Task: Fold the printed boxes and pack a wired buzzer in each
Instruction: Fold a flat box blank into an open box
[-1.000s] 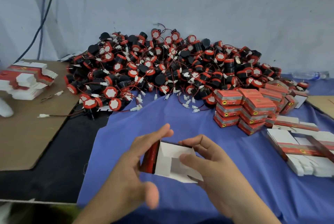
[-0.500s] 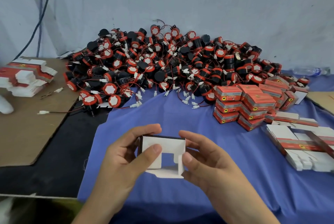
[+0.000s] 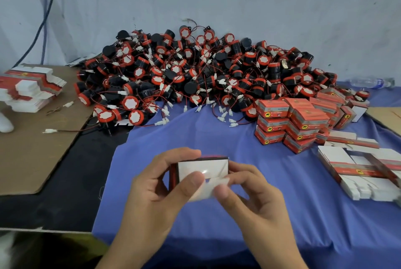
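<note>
Both hands hold one small printed box (image 3: 204, 167) above the blue cloth, its white inside facing me and its red side at the left. My left hand (image 3: 160, 190) grips the box's left end, thumb pressed on a white flap. My right hand (image 3: 249, 195) pinches the lower right flap between thumb and fingers. A big heap of black-and-red wired buzzers (image 3: 195, 73) lies behind, against the wall. Folded red boxes (image 3: 297, 123) are stacked at the right. Flat box blanks (image 3: 364, 171) lie at the far right.
A second stack of flat blanks (image 3: 30, 88) sits on brown cardboard (image 3: 32, 156) at the left. One loose wired connector (image 3: 51, 131) lies on that cardboard. A plastic bottle (image 3: 371, 82) lies by the wall at the right. The blue cloth (image 3: 217, 134) covers the table's middle.
The box went from a slanted, half-flat sleeve to an opened shape facing me. Both thumbs have moved onto the flaps and folded the lower flap inwards.
</note>
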{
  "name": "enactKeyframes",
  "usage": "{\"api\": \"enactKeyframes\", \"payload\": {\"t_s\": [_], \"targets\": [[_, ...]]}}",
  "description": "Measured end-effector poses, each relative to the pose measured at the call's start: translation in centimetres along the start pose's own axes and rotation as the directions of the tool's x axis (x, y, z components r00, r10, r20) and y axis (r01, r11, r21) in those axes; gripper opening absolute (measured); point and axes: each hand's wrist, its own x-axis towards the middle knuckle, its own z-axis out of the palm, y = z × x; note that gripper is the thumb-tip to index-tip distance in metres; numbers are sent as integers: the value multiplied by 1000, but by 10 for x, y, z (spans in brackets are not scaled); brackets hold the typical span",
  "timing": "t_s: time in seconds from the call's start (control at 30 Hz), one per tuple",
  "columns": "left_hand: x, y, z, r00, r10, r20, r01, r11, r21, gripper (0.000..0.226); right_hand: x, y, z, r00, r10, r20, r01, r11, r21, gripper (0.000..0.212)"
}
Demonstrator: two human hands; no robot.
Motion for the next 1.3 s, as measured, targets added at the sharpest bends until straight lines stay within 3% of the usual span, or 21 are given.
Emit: {"api": "enactKeyframes", "payload": {"t_s": [0.07, 0.13, 0.23, 0.47, 0.57, 0.7, 0.8, 0.9, 0.97, 1.07, 1.17, 1.23, 1.3], "targets": [[-4, 5, 7, 997, 58, 41, -60, 997, 45, 40, -2, 3, 6, 996, 27, -79, -21, 997, 75, 26], [-8, 5, 12, 983, 171, 62, -177, 978, 106, 30, -3, 4, 10, 989, 46, -141, -32, 994, 101, 37], [-11, 3, 17, 960, 277, 45, -280, 947, 155, 29, -4, 3, 13, 987, 56, -150, -41, 994, 100, 41], [-18, -1, 30, 967, 252, -34, -248, 964, 95, 47, -5, 1, 24, 968, 36, -247, -31, 999, 21, 46], [-19, 0, 29, 976, 181, -118, -177, 983, 46, 35, -4, 1, 23, 945, 135, -298, -87, 982, 169, 58], [-21, 5, 33, 978, 111, -178, -124, 990, -66, 22, -7, 1, 28, 925, 351, -149, -252, 857, 450, 72], [-21, 5, 37, 975, 102, -195, -120, 990, -80, 17, -6, 3, 24, 899, 413, -143, -265, 775, 574, 82], [-23, 1, 39, 965, 98, -243, -115, 992, -56, 14, -8, 4, 23, 902, 431, -12, -311, 670, 674, 85], [-24, -2, 41, 969, 48, -244, -72, 993, -92, 17, -9, 5, 25, 915, 402, 14, -301, 662, 686, 83], [-24, -8, 40, 990, -68, -124, 58, 995, -81, 20, -10, 6, 27, 947, 307, -93, -185, 759, 625, 82], [-19, -11, 30, 986, -158, 56, 161, 985, -58, 23, -10, 9, 21, 975, 176, -137, -96, 886, 454, 87], [-13, -12, 21, 970, -161, 182, 175, 982, -66, 40, -11, 12, 14, 994, 68, -91, -48, 976, 211, 96], [-6, -12, 13, 953, -159, 259, 137, 985, 104, 69, -8, 12, 7, 1000, -19, 11, 20, 987, -159, 103]]}}
